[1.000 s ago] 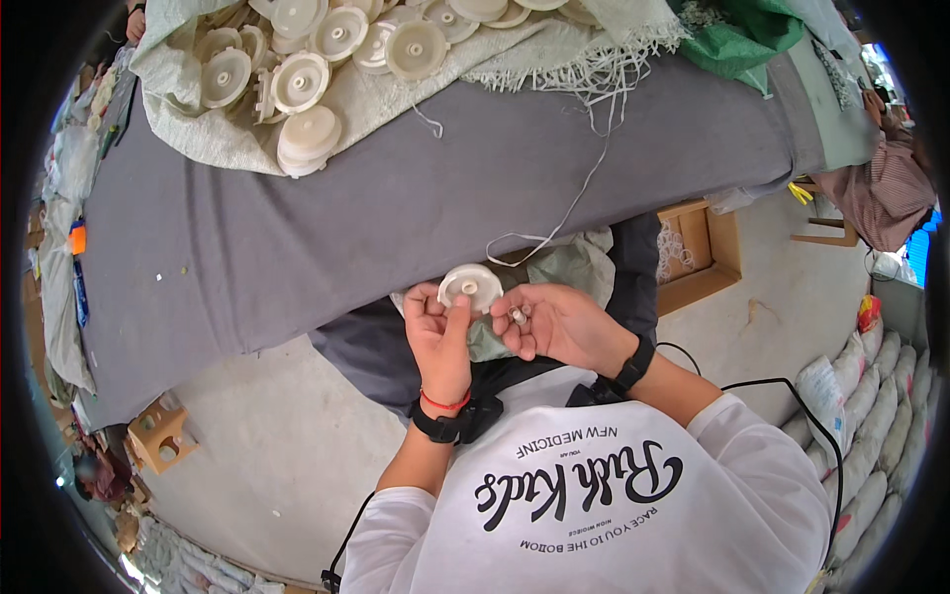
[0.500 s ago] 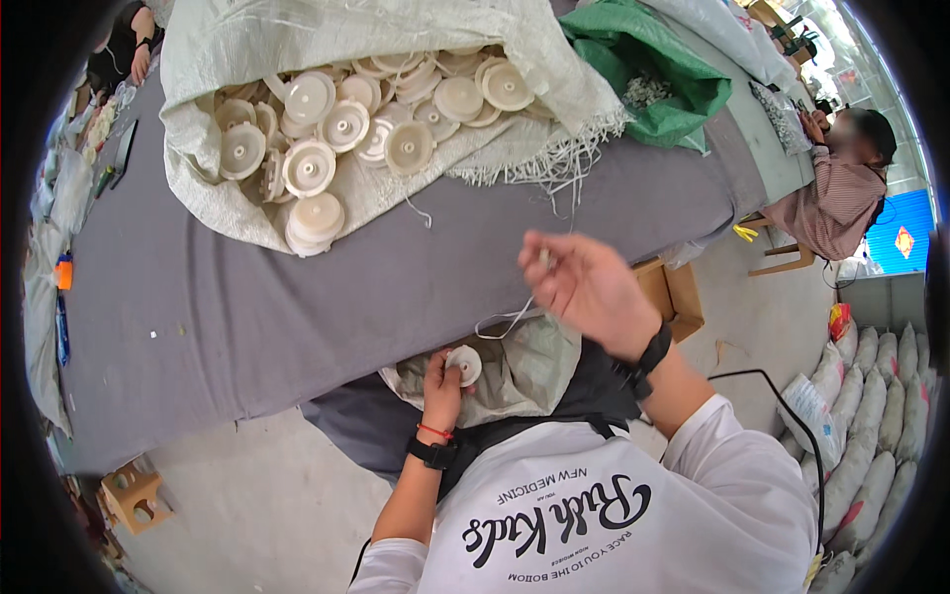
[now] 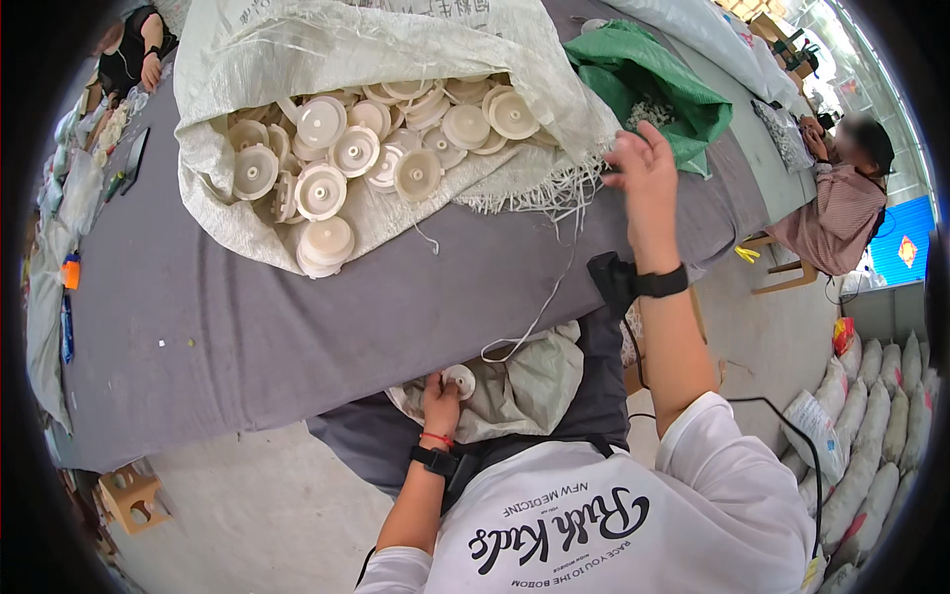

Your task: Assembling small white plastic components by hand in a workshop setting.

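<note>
My left hand (image 3: 440, 408), low over my lap, grips a round white plastic wheel (image 3: 461, 380) with a small raised hub. It holds the wheel above an opened white woven sack (image 3: 539, 381) lying across my lap. My right hand (image 3: 648, 178) is raised at the near side of a green woven bag (image 3: 701, 97); its fingers are bent and apart, with nothing visible in them. Many small pale pieces (image 3: 649, 111) lie inside the green bag. A large white woven sack (image 3: 223, 213) on the table spills out several similar wheels (image 3: 417, 174).
A grey cloth covers the table (image 3: 267, 327). A loose white string (image 3: 539, 322) hangs over its near edge. Two other people sit at the far left and the right (image 3: 831, 218). Filled sacks (image 3: 871, 445) are stacked at the right; a wooden stool (image 3: 134, 498) stands lower left.
My right hand has moved up and away, from over the table's near edge to the green bag, and its pinched fingers have opened. The left hand still holds the wheel.
</note>
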Available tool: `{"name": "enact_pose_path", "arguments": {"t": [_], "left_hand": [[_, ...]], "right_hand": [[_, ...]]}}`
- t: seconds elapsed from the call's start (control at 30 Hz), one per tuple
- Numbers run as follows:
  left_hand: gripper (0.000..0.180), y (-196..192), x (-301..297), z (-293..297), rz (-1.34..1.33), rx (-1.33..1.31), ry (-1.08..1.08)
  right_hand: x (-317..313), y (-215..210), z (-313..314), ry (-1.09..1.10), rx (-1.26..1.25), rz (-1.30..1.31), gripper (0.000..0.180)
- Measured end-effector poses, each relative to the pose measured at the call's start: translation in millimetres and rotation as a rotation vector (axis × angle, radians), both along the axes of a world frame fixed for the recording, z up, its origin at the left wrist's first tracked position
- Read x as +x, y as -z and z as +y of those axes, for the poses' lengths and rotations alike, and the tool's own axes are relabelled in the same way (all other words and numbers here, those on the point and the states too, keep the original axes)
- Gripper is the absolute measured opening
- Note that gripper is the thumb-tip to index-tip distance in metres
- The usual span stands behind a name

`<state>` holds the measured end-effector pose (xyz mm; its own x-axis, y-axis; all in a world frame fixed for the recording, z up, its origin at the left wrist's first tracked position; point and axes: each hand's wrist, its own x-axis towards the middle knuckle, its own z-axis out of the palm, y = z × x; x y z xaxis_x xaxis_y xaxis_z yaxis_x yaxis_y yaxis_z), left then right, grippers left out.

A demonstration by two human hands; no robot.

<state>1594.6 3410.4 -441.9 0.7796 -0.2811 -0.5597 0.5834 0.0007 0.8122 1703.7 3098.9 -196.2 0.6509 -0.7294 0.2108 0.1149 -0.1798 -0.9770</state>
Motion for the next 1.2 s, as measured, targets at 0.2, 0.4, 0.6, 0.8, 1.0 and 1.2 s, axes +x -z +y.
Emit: {"name": "enact_pose_path", "arguments": {"t": [0.2, 0.4, 0.6, 0.8, 1.0, 1.2], "left_hand": [[0.035, 21, 1, -2, -0.142, 0.145, 0.02], [0.033, 21, 6, -7, -0.001, 0.074, -0.039], [0.031, -12, 14, -17, 0.221, -0.029, -0.14], [0.026, -5, 15, -15, 0.123, 0.109, -0.017], [0.034, -40, 10, -10, -0.568, 0.448, 0.308], [0.036, -197, 27, -27, -0.219, -0.086, 0.773]], "right_hand": [[17, 19, -9, -0.04, -0.547, 0.22, 0.05], [8, 5, -20, -0.141, 0.387, -0.092, 0.03], [-16, 7, -10, -0.149, 0.055, 0.144, 0.019], [-21, 17, 4, -0.211, -0.865, 0.523, 0.014], [-13, 21, -1, -0.302, -0.925, 0.533, 0.014], [-5, 34, -15, -0.346, -0.869, 0.493, 0.01]]}}
